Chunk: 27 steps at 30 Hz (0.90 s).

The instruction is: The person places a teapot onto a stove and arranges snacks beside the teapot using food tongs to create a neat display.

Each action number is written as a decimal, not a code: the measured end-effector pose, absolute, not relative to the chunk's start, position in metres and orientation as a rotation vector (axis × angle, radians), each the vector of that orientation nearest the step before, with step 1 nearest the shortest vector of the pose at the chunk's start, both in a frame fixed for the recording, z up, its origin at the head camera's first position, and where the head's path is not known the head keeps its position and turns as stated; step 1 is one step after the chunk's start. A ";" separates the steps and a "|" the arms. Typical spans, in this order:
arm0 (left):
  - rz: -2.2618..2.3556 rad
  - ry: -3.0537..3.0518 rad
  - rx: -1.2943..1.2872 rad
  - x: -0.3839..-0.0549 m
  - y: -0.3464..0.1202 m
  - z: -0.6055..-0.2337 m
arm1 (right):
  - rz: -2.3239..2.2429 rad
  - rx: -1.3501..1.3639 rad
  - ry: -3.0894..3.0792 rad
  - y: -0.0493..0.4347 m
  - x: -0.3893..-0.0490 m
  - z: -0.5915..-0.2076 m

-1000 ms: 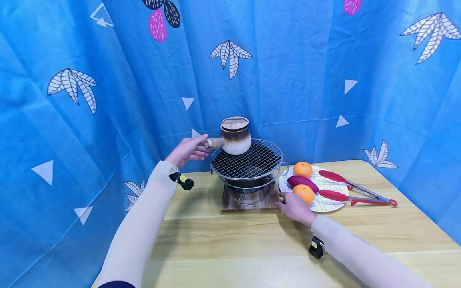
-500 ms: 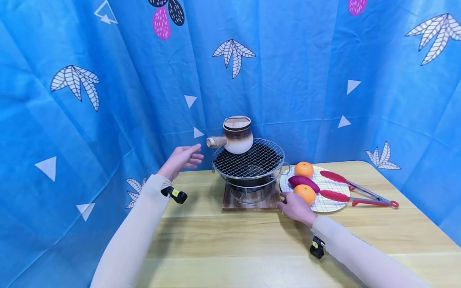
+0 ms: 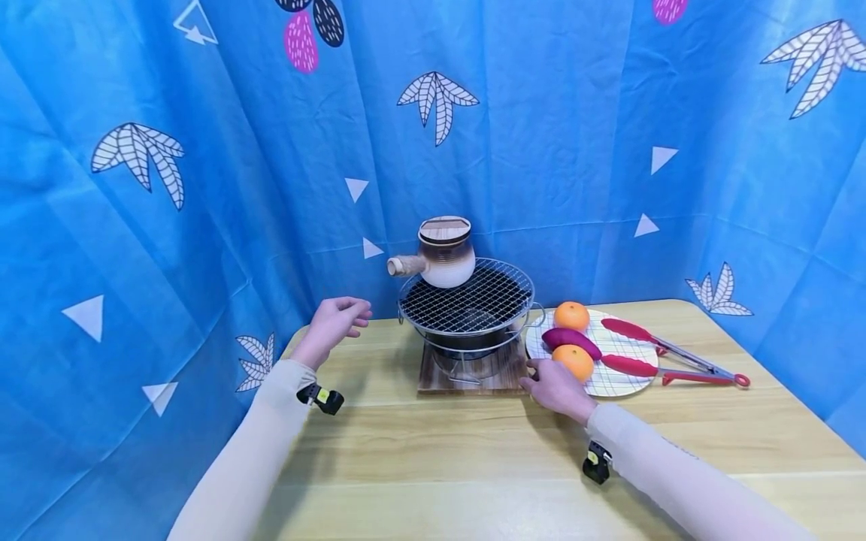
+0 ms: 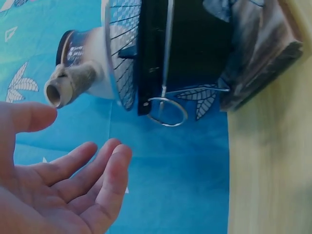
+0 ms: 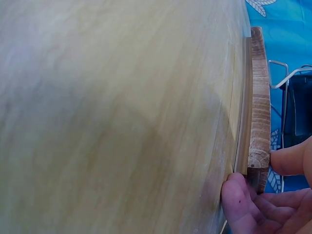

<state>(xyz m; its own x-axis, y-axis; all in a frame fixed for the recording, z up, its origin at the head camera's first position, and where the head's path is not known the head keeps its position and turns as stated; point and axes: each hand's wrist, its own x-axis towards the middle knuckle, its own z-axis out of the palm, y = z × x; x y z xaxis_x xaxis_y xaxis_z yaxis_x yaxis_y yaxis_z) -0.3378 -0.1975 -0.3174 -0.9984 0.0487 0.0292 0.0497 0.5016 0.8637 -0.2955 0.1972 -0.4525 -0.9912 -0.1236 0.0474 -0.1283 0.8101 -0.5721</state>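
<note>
My left hand (image 3: 333,324) is in the air left of the grill, fingers loosely bent and nothing in them. Up and to its right, a brown-and-white lidded pot (image 3: 448,264) sits on the round wire grill rack (image 3: 487,304), its wrapped side handle (image 4: 80,80) pointing left. Beneath the black stove body (image 4: 195,53) lies a dark wooden board (image 3: 440,382). My right hand (image 3: 558,391) pinches that board's front right corner, thumb on its top edge and fingers curled at its side in the right wrist view. The left wrist view shows the left hand apart from the handle.
Right of the board, a round checked plate (image 3: 622,387) carries two oranges (image 3: 571,317) and a purple elongated vegetable (image 3: 571,343). Red-tipped tongs (image 3: 700,377) lie partly across the plate and onto the wooden table (image 3: 440,458). A blue curtain (image 3: 541,150) hangs behind.
My left hand has drawn away from the pot's handle, down and to the left, its fingers bending a little more. The right hand stays at the board's corner.
</note>
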 end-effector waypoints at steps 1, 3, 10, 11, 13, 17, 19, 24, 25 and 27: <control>-1.555 -2.712 -0.085 -0.336 -0.197 -0.319 | 0.953 0.201 -2.985 0.197 -0.295 -0.452; -1.543 -2.695 -0.087 -0.333 -0.195 -0.322 | 0.962 0.186 -2.992 0.197 -0.295 -0.452; -1.547 -2.679 -0.093 -0.320 -0.187 -0.333 | 0.947 0.181 -2.993 0.197 -0.296 -0.452; -1.544 -2.680 -0.089 -0.318 -0.187 -0.336 | 0.948 0.183 -2.990 0.197 -0.297 -0.452; -1.546 -2.674 -0.070 -0.317 -0.187 -0.341 | 0.949 0.191 -2.985 0.197 -0.297 -0.453; -1.558 -2.679 -0.038 -0.316 -0.186 -0.351 | 0.949 0.203 -2.986 0.197 -0.297 -0.454; -1.574 -2.676 -0.025 -0.315 -0.185 -0.356 | 0.945 0.200 -2.986 0.197 -0.297 -0.455; -1.601 -2.670 -0.046 -0.314 -0.180 -0.369 | 0.912 0.202 -2.977 0.197 -0.299 -0.456; -1.602 -2.673 -0.050 -0.313 -0.179 -0.372 | 0.907 0.202 -2.975 0.197 -0.299 -0.457; -1.602 -2.681 -0.052 -0.312 -0.178 -0.377 | 0.903 0.206 -2.974 0.197 -0.299 -0.457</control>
